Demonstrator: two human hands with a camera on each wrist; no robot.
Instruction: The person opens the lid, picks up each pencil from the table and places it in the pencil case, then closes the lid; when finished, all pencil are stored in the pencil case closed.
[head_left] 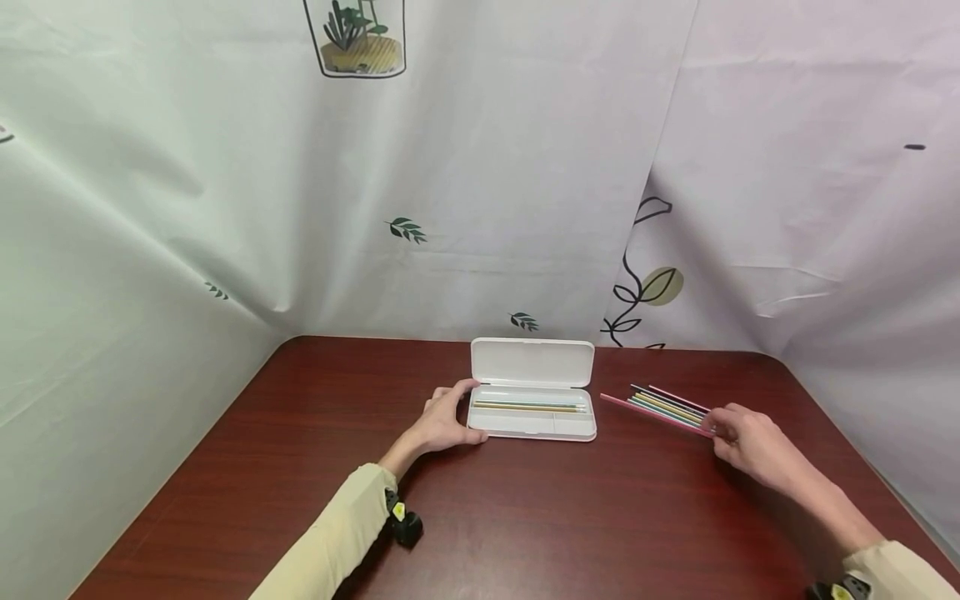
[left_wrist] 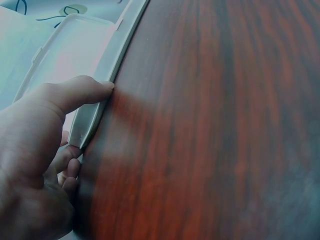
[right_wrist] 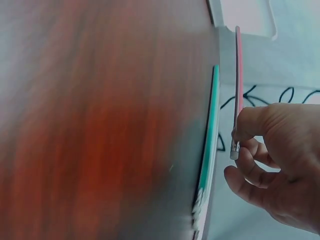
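Note:
A white pencil case (head_left: 513, 423) lies with its lid (head_left: 532, 363) raised, and a few pencils (head_left: 528, 407) rest in its back compartment. At its left end, my left hand (head_left: 442, 423) grips the case, thumb on the front edge and fingers around the far corner, as the left wrist view also shows. Over on the right, my right hand (head_left: 757, 446) pinches a pink pencil (right_wrist: 239, 70) near its eraser end between thumb and fingers. The pencil is raised off the table, its other end pointing toward the case. Beneath and behind it lie several loose pencils (head_left: 667, 405).
The dark red-brown wooden table (head_left: 540, 517) ends at a hanging pale cloth (head_left: 487, 167) with plant drawings, which also runs along the left and right sides. In the right wrist view, a teal pencil (right_wrist: 210, 135) lies on the table beside the hand.

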